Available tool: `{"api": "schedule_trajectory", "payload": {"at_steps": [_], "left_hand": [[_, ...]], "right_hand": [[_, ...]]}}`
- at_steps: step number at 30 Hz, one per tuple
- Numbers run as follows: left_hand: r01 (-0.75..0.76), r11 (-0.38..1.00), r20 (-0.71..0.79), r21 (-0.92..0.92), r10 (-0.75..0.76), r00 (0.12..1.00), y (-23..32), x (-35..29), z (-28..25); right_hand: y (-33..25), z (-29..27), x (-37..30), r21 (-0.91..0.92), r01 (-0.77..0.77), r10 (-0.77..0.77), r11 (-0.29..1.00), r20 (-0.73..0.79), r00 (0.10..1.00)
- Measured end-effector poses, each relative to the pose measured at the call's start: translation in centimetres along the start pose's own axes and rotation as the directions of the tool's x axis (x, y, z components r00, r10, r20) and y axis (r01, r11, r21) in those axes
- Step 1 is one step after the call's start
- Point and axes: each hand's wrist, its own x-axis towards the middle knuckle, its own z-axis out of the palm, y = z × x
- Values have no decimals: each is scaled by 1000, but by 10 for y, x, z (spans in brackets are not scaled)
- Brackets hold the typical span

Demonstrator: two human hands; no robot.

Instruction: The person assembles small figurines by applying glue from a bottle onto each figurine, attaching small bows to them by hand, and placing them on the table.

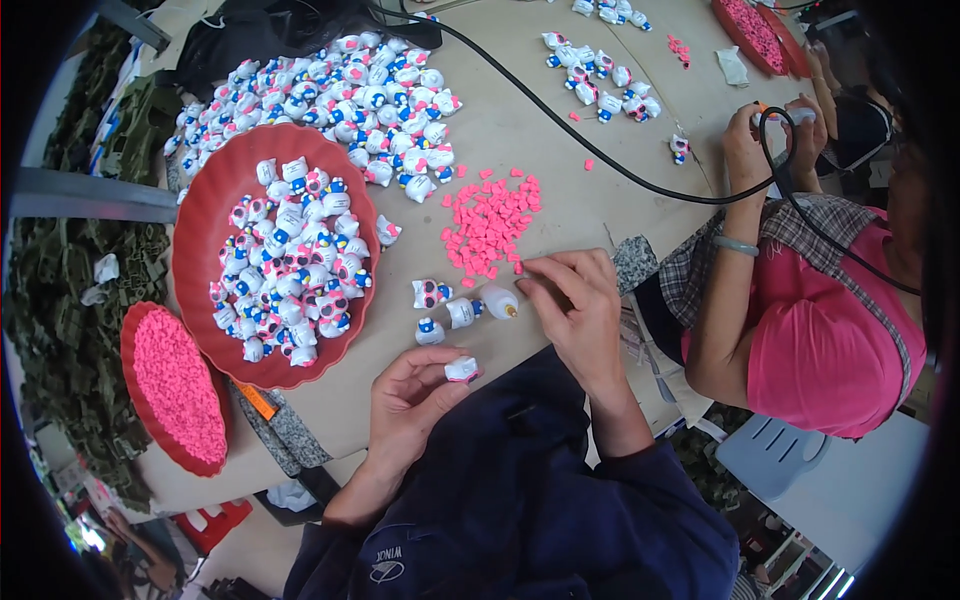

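Note:
My left hand (405,405) is closed on a small white figurine (462,370) with a bit of pink on its underside, pinched between thumb and fingers. At the edge of a pile of small pink pieces (485,225), my right hand (575,310) has its thumb and index finger slightly apart, the fingertips beside one pink piece (518,268). Between the hands lies a small translucent squeeze bottle (499,302) with a metal tip. Figurines in white, blue and pink lie near it: one with pink glasses (431,293), another (463,313) touching the bottle, and one (429,331) closer to me.
A large red scalloped tray (190,270) of figurines stands left, with a smaller red tray (222,455) of pink pieces nearby. A heap of figurines (330,95) lies behind. A black cable (560,115) crosses the table. At right, a person in pink (790,330) works with both hands.

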Motion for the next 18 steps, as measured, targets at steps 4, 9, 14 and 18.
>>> {"api": "schedule_trajectory", "payload": {"at_steps": [4, 9, 14, 18], "left_hand": [[25, 998, 30, -49, -23, 999, 1, 1, 2], [-106, 994, 28, 29, 105, 994, -6, 3, 8], [-306, 931, 30, 199, 306, 952, -15, 6, 15], [-416, 816, 49, 402, 435, 899, -16, 7, 18]], "right_hand": [[2, 6, 1, -94, 63, -63, 994, -4, 998], [-16, -19, -10, 42, -6, 6, 999, 2, 1000], [-39, -25, -29, 198, 55, -73, 979, 84, 994], [-44, -22, -33, 200, 28, -53, 979, 119, 991]]}}
